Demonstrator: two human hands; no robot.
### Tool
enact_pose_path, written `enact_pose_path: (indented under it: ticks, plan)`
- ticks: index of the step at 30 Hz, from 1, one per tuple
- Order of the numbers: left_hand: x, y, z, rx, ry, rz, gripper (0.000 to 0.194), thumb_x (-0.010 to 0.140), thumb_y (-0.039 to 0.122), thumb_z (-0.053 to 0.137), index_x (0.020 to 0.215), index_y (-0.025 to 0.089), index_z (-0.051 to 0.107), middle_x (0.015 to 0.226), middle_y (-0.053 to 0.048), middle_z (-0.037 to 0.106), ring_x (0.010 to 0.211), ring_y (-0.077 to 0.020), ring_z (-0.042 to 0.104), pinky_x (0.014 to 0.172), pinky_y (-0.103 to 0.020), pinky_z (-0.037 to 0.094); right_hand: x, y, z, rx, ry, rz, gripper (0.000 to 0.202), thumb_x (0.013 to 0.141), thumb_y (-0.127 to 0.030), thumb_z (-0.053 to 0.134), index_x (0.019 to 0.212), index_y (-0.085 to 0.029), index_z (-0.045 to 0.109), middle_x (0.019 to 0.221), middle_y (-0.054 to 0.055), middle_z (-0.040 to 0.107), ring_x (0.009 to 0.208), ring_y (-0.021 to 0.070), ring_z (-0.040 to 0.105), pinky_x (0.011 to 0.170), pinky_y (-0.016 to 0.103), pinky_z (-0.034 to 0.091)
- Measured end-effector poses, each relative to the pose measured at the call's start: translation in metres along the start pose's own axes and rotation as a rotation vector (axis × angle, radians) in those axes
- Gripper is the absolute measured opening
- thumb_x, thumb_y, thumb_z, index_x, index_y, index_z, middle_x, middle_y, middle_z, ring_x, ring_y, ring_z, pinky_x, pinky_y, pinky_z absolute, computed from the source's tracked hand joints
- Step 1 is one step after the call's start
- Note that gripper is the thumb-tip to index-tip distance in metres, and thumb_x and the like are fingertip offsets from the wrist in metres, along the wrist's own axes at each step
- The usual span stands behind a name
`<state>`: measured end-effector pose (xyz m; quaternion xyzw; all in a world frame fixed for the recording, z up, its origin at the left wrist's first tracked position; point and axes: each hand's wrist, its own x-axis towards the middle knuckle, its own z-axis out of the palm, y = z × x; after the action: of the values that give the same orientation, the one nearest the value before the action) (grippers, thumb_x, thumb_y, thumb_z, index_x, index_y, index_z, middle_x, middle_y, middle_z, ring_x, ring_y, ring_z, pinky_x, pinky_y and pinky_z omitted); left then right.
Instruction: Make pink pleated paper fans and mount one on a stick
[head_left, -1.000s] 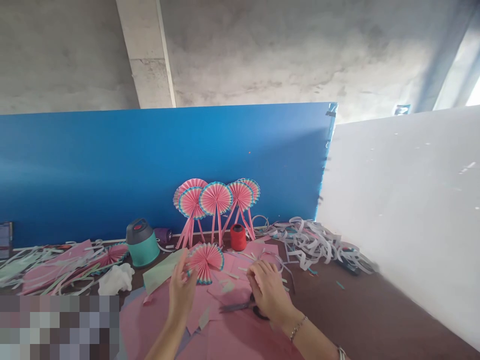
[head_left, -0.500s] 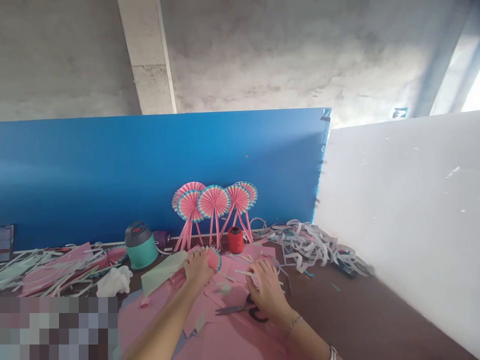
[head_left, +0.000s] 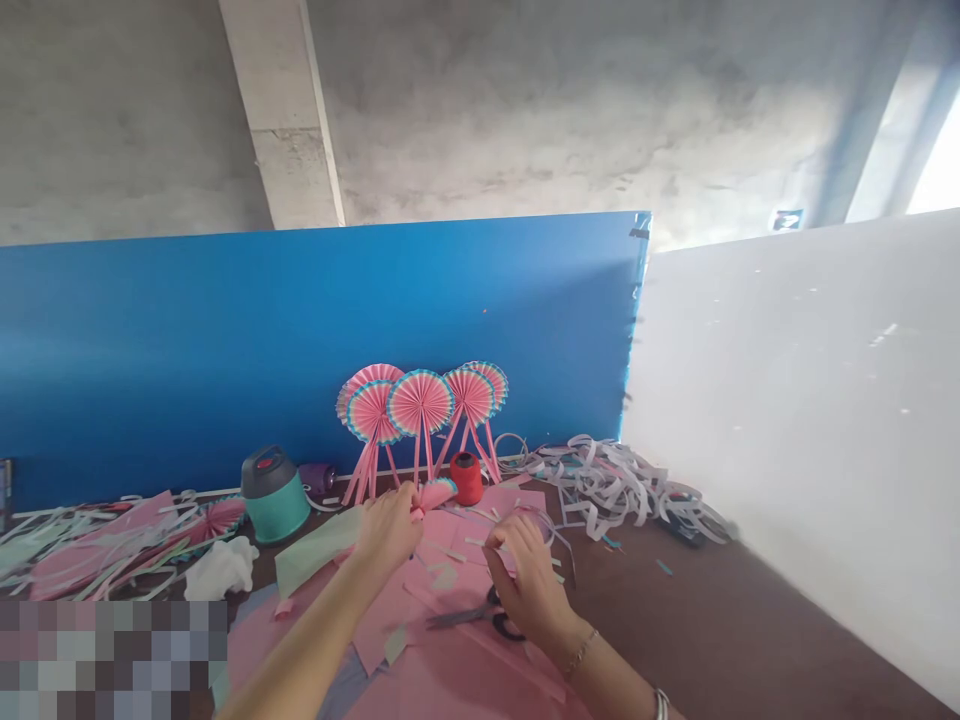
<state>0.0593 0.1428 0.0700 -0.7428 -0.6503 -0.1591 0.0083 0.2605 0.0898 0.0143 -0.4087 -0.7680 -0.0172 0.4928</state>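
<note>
My left hand (head_left: 390, 525) is closed around a pleated pink paper fan (head_left: 437, 493) with a blue-and-white edge; only part of it shows past the fingers. It is partly folded together. My right hand (head_left: 525, 570) hovers over the pink paper sheets (head_left: 420, 650), its fingers curled in; what they hold, if anything, is hidden. Beneath it lie scissors (head_left: 461, 617) with black handles, blades pointing left. Behind the hands, a red spool of thread (head_left: 466, 480) stands upright.
Several finished pink paper fans (head_left: 421, 405) lean on the blue partition (head_left: 187, 350). A teal pot-like container (head_left: 276, 500) stands left, near crumpled white tissue (head_left: 221, 568). White paper strips (head_left: 615, 490) heap at right beside the white wall (head_left: 810, 400). More pink paper and strips (head_left: 105, 540) lie far left.
The fan in my left hand has turned and now sticks out to the right as a narrower wedge. My right hand's fingers have curled in, and the pale strip beside them no longer shows. The view has shifted slightly.
</note>
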Motion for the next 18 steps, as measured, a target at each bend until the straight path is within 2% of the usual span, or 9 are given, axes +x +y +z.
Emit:
enact_pose_path:
  ticks: [3, 6, 12, 18]
  plan:
    - [-0.014, 0.008, -0.008, -0.086, -0.058, 0.117, 0.023, 0.068, 0.009, 0.053, 0.083, 0.024, 0.063, 0.084, 0.0, 0.071, 0.084, -0.0207, 0.064, 0.076, -0.029, 0.038, 0.001, -0.014, -0.007, 0.062, -0.064, -0.083, 0.019, 0.093, -0.012, 0.033, 0.08, -0.021, 0.045, 0.079, 0.002, 0.052, 0.074, 0.0163, 0.048, 0.068, 0.029, 0.038]
    - [-0.028, 0.012, -0.006, -0.163, -0.091, 0.185, 0.022, 0.064, 0.009, 0.054, 0.074, 0.024, 0.066, 0.077, 0.001, 0.071, 0.079, -0.0196, 0.064, 0.072, -0.027, 0.039, 0.0, -0.021, -0.01, 0.115, -0.168, -0.097, 0.017, 0.093, -0.013, 0.035, 0.084, -0.021, 0.047, 0.082, 0.003, 0.054, 0.076, 0.0162, 0.048, 0.067, 0.028, 0.038]
    - [-0.044, 0.01, 0.009, -0.323, -0.056, 0.198, 0.022, 0.065, 0.009, 0.05, 0.072, 0.022, 0.066, 0.078, 0.0, 0.07, 0.076, -0.0176, 0.063, 0.069, -0.025, 0.04, -0.001, -0.017, -0.006, 0.067, -0.302, 0.015, 0.015, 0.085, -0.006, 0.043, 0.08, -0.019, 0.05, 0.079, 0.001, 0.058, 0.075, 0.0161, 0.049, 0.07, 0.03, 0.033]
    - [-0.052, 0.008, 0.027, -0.519, 0.017, 0.191, 0.02, 0.064, 0.008, 0.051, 0.069, 0.021, 0.065, 0.079, -0.003, 0.069, 0.084, -0.0213, 0.061, 0.076, -0.03, 0.042, 0.001, -0.014, -0.003, -0.064, -0.389, 0.105, 0.018, 0.078, -0.002, 0.048, 0.076, -0.018, 0.054, 0.078, 0.001, 0.062, 0.078, 0.0171, 0.052, 0.072, 0.031, 0.029]
